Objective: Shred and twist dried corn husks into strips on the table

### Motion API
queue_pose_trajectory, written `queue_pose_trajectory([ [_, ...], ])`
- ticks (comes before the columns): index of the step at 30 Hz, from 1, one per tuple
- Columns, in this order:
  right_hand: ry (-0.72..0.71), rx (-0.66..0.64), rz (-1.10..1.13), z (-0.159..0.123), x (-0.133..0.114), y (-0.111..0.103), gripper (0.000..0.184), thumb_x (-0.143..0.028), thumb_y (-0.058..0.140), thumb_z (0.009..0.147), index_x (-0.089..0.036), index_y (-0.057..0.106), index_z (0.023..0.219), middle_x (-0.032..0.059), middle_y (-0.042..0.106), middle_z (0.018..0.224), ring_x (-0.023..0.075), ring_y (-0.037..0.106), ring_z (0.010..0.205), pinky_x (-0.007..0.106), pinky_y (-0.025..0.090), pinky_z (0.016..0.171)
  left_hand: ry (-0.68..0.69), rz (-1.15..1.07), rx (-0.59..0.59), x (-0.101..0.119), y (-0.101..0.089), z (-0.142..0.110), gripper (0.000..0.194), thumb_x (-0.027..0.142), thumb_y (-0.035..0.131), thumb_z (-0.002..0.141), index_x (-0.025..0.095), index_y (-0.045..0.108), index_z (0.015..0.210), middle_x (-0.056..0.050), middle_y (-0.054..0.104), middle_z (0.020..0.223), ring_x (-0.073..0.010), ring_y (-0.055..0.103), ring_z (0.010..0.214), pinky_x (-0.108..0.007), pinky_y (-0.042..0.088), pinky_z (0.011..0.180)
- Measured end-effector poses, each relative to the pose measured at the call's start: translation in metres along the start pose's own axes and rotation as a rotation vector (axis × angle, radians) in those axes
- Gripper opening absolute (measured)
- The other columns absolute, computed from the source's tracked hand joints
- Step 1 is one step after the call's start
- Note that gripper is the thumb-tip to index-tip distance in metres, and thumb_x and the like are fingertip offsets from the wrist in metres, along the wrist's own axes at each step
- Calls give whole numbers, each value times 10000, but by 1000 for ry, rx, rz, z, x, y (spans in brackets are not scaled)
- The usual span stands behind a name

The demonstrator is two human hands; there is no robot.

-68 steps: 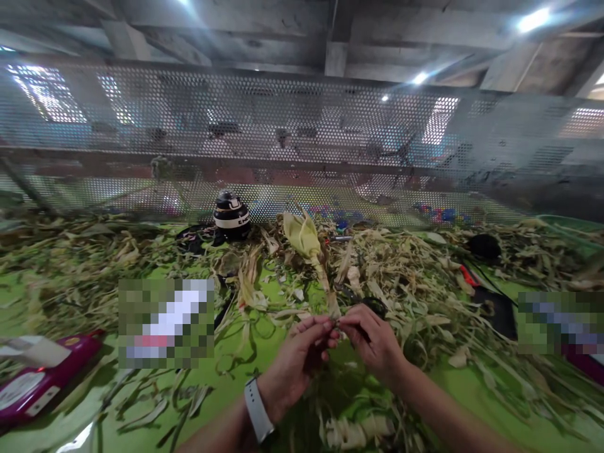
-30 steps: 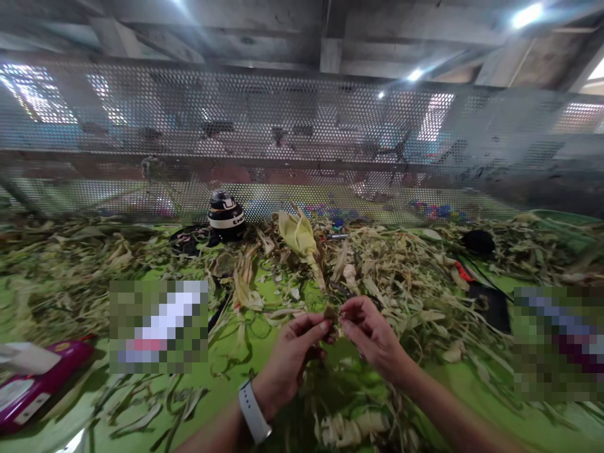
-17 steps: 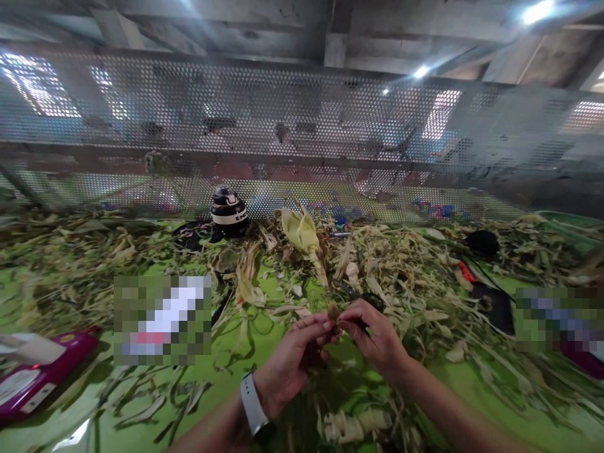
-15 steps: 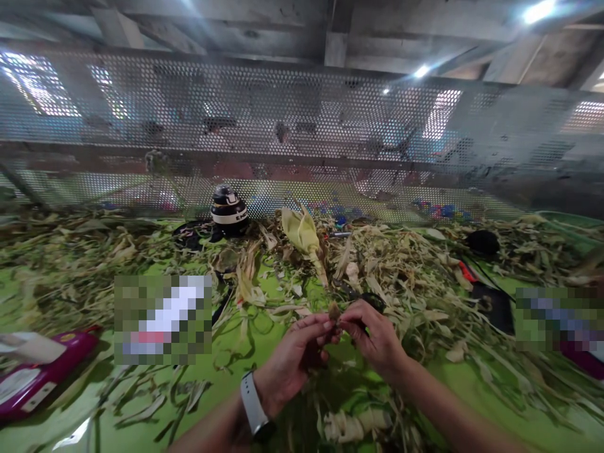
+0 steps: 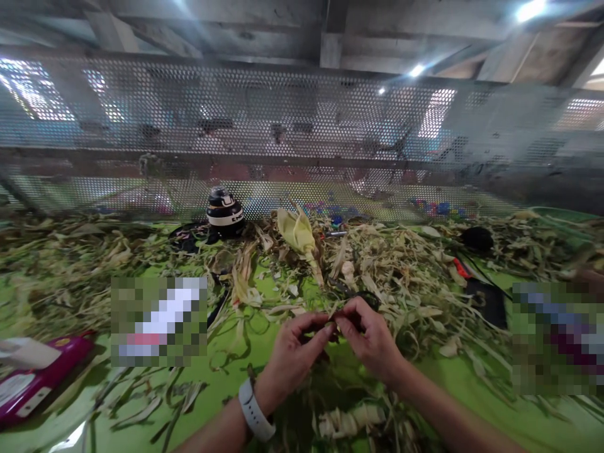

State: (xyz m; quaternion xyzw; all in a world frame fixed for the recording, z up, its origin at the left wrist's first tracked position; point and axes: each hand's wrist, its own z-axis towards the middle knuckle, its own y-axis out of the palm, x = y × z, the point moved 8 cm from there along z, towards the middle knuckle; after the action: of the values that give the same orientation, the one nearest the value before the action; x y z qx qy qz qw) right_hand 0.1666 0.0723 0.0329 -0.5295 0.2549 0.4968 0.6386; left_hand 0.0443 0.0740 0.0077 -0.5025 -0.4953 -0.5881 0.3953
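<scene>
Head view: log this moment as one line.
left hand: pinching plant scrap | right hand: pinching same scrap | beyond: pale husk, black-and-white container | below: green table

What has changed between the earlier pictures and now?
The left hand has turned at the wrist, hiding the dark face of its white-strapped watch. The small, dry, brownish plant scrap that stood above the fingertips now shows only as a thin sliver, pinched between it and the right hand. Unmoved: the pale yellow-green husk bundle and round black-and-white container.
</scene>
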Motion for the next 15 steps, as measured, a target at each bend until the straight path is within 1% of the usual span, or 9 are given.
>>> queue_pose_trajectory([
  [2, 6, 9, 24, 0, 0, 0, 183, -343, 470, 867, -178, 488, 789, -7, 532, 641, 107, 494, 567, 217, 385, 513, -2, -23, 24, 0, -2, 0, 262, 364, 733, 611, 149, 698, 757, -32, 649, 682, -127, 556, 555, -213, 479, 450],
  [6, 54, 27, 146, 3, 4, -1, 185, -371, 476, 864, -189, 453, 849, -14, 521, 691, 95, 493, 556, 206, 388, 493, -96, -121, 75, -7, -6, 2, 217, 314, 754, 593, 151, 695, 723, -23, 650, 622, -125, 577, 567, -184, 453, 446],
  [9, 97, -27, 184, 5, 7, 1, 199, -394, 459, 872, -197, 436, 853, -28, 483, 677, 85, 461, 521, 197, 368, 455, -182, -228, 123, -15, -9, 2, 209, 291, 767, 580, 161, 692, 725, -22, 664, 675, -122, 600, 623, -161, 437, 460],
  [11, 83, -70, 145, 6, 6, 3, 200, -393, 449, 878, -195, 444, 851, -33, 469, 659, 87, 448, 529, 198, 360, 463, -225, -259, 126, -18, -9, 2, 216, 281, 780, 561, 163, 692, 719, -19, 668, 693, -119, 603, 641, -152, 423, 459],
  [15, -17, -112, -34, 6, 0, 4, 159, -338, 433, 891, -190, 453, 837, -25, 495, 659, 100, 452, 587, 219, 369, 544, -266, -267, 100, -19, -6, 0, 221, 288, 787, 548, 155, 680, 688, -9, 649, 640, -113, 590, 606, -158, 404, 456],
])
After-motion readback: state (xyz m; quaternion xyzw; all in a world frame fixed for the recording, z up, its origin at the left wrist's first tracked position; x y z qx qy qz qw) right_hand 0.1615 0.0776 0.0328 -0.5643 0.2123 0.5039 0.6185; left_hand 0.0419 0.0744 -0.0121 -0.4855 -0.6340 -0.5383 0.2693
